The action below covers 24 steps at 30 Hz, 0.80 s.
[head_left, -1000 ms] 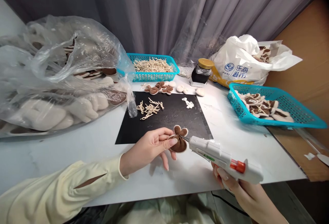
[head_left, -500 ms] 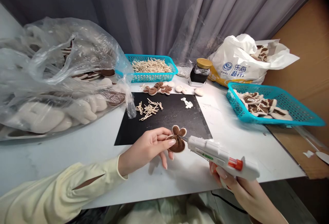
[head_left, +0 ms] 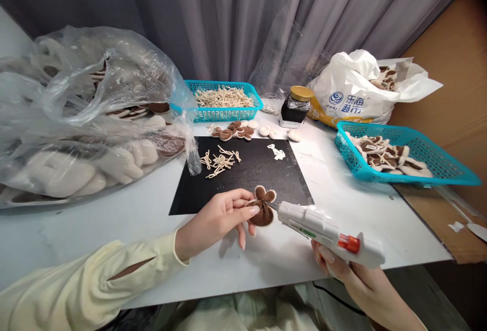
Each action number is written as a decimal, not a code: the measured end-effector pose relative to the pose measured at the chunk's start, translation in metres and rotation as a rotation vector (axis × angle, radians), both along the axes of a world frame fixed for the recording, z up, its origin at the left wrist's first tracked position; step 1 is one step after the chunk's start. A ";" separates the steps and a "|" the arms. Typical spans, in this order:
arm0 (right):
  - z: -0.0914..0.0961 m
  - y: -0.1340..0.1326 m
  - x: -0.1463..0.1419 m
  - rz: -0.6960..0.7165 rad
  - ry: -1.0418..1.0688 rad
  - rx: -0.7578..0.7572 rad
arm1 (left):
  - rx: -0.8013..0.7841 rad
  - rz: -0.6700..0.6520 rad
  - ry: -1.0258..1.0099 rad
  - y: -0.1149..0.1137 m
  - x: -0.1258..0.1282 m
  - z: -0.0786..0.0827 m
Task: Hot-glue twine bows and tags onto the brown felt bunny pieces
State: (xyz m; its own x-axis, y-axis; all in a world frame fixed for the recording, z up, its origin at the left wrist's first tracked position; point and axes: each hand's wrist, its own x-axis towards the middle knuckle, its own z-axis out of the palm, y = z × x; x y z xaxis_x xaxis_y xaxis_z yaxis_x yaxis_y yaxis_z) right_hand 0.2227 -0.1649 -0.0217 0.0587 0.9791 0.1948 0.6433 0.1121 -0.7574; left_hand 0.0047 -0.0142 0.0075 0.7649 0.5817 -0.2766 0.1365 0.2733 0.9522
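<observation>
Between thumb and fingers, my left hand (head_left: 228,213) pinches a brown felt piece (head_left: 263,215) with rounded lobes and a pale edge, above the table's front part. My right hand (head_left: 346,270) is wrapped round the handle of a white glue gun (head_left: 315,227) with an orange part near its back. The gun points left, and its metal nozzle meets the middle of the felt piece, where the lobes join. Behind my left hand, several cream knotted cords (head_left: 222,161) and small white labels (head_left: 276,152) lie on a black mat (head_left: 258,179).
A clear plastic bag (head_left: 114,82) of felt pieces bulges at left. At the back are a turquoise basket (head_left: 224,114) of cords, felt pieces (head_left: 234,131) and a gold-lidded jar (head_left: 296,108). To the right stand a white bag (head_left: 353,93) and another turquoise basket (head_left: 452,161).
Almost nothing differs. Both hands keep their grips, and the nozzle stays at the middle of the felt piece.
</observation>
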 end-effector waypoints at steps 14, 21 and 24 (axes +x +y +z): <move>0.024 0.007 0.017 0.261 -0.372 0.105 | -0.206 -0.034 -0.064 0.001 -0.002 0.003; 0.033 -0.003 0.017 0.283 -0.404 0.067 | -0.198 -0.100 -0.101 0.002 -0.004 0.004; 0.034 -0.008 0.025 0.261 -0.437 0.111 | -0.219 -0.039 -0.172 0.005 -0.006 0.009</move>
State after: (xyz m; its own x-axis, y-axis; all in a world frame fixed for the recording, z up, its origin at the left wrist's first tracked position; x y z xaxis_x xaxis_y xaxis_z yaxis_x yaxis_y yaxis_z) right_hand 0.2474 -0.1725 0.0119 -0.2943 0.9224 0.2504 0.8367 0.3752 -0.3989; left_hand -0.0015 -0.0090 0.0163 0.8322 0.4915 -0.2567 -0.0075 0.4729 0.8811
